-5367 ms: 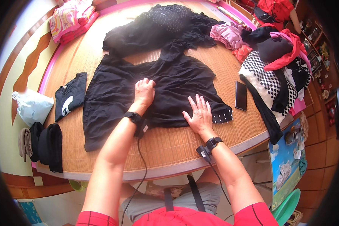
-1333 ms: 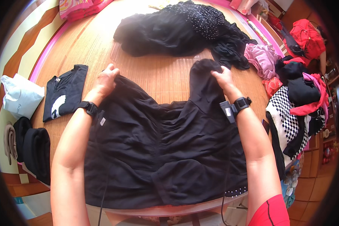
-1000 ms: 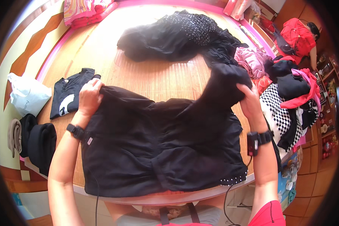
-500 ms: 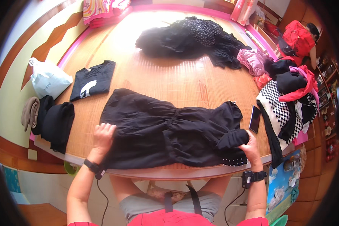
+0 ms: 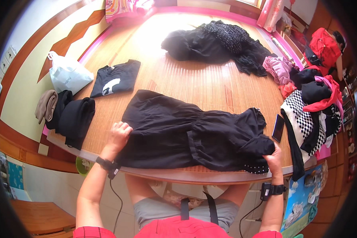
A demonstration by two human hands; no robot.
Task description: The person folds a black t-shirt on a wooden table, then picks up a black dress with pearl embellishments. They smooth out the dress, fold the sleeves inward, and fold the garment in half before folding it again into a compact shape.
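A black dress [image 5: 162, 131] lies sideways on the mat in front of me, gathered at the waist, with small pearl-like studs along its near right corner. My left hand [image 5: 119, 137] is closed at the dress's left hem, its curled fingers gripping the edge. At the right end, my right hand [image 5: 273, 156] pinches the dark fabric of a sleeve or shoulder between thumb and fingers. A dark phone [image 5: 278, 128] rests just beyond that hand. Past the hem, a folded black T-shirt [image 5: 116, 78] with a white print lies flat.
Folded dark clothes [image 5: 77, 119] and a rolled brown garment [image 5: 46, 106] sit at the left, by a white plastic bag [image 5: 69, 73]. A black garment heap [image 5: 218, 41] lies at the back; mixed clothes [image 5: 311, 101] pile up at the right. Another person in red [image 5: 324, 47] bends beyond.
My view has turned slightly, so everything sits further right. The bunched sleeve part in my right hand is now more spread toward the right. My left hand stays at the hem.
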